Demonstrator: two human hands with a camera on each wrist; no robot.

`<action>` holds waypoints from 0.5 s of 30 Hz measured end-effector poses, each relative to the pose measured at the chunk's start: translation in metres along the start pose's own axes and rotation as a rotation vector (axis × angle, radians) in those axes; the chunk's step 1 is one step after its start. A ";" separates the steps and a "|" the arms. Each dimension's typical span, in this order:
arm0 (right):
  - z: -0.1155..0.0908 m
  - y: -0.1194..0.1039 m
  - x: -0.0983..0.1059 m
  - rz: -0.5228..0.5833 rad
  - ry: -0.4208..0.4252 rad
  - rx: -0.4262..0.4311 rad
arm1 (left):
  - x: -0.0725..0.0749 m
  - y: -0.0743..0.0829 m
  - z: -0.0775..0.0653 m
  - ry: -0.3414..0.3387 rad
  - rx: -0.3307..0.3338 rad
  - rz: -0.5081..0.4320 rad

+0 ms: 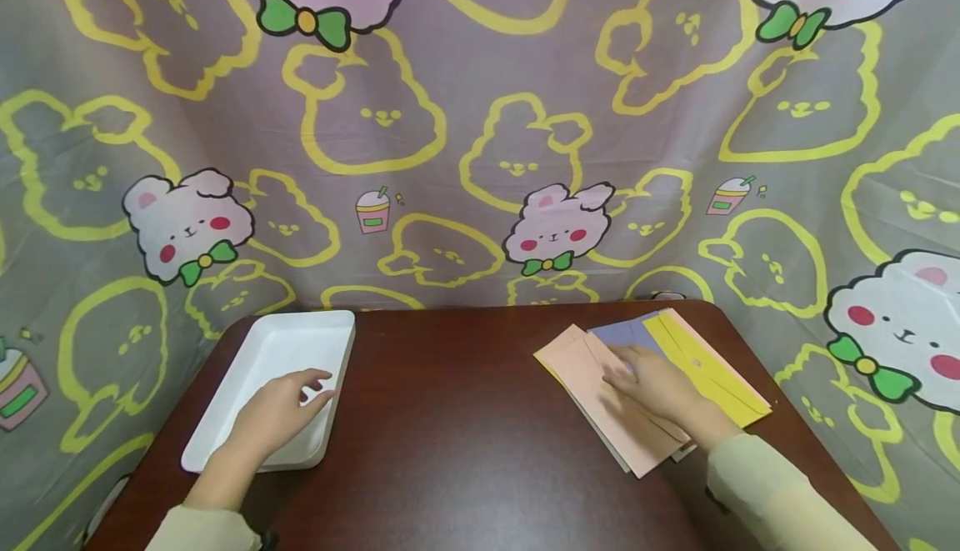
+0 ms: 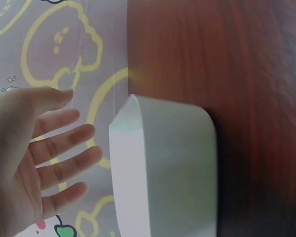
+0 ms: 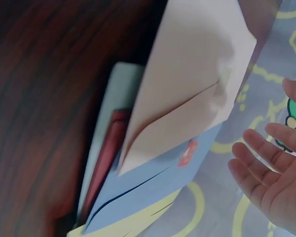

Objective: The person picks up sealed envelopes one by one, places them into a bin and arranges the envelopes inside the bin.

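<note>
The right hand (image 1: 656, 380) is held over the envelopes at the right side of the table (image 1: 442, 418). Its fingers are spread and slightly bent, nothing is gripped, and in the right wrist view a gap is seen between fingertips and paper. A shadow is cast by it on the pink envelope (image 1: 588, 380), which is laid uppermost and set at a slant. Beneath that one, the blue envelope (image 3: 143, 180) is partly covered; a small red label (image 3: 187, 153) is borne on its face. The yellow envelope (image 1: 697, 363), closed by a flap, is overlapped too, its far end reaching toward the table's right edge. At the pile's other side, a red strip (image 3: 106, 163) and a pale edge (image 3: 121, 79) are left showing.

The left hand (image 1: 277, 409) is held above the white tray (image 1: 296, 351) at the table's left side. Its fingers are relaxed and parted, and nothing is held; whether the tray is touched cannot be told. The tray is set well apart from the envelopes, with bare table between.

Both wrists are covered by pale sleeves (image 1: 765, 476). Behind the table, a grey cloth (image 1: 450, 76) is hung, printed with yellow outlines and white animal heads.
</note>
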State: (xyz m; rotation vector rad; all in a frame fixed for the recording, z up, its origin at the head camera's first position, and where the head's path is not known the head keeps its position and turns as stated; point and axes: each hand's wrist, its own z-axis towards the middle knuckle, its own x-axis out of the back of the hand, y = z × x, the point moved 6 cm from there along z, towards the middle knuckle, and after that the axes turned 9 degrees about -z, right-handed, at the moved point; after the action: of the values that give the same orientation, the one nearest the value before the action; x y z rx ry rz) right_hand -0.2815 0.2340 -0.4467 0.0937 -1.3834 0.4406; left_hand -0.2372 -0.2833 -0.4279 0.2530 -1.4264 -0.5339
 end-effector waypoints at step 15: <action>-0.016 0.027 -0.011 -0.036 -0.090 -0.043 | -0.015 -0.019 -0.036 -0.183 0.119 -0.171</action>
State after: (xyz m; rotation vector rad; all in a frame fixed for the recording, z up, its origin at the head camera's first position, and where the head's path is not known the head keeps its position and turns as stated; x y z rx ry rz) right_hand -0.2776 0.2615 -0.4652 0.1038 -1.4763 0.3802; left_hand -0.2062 -0.2980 -0.4551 0.4329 -1.6263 -0.6253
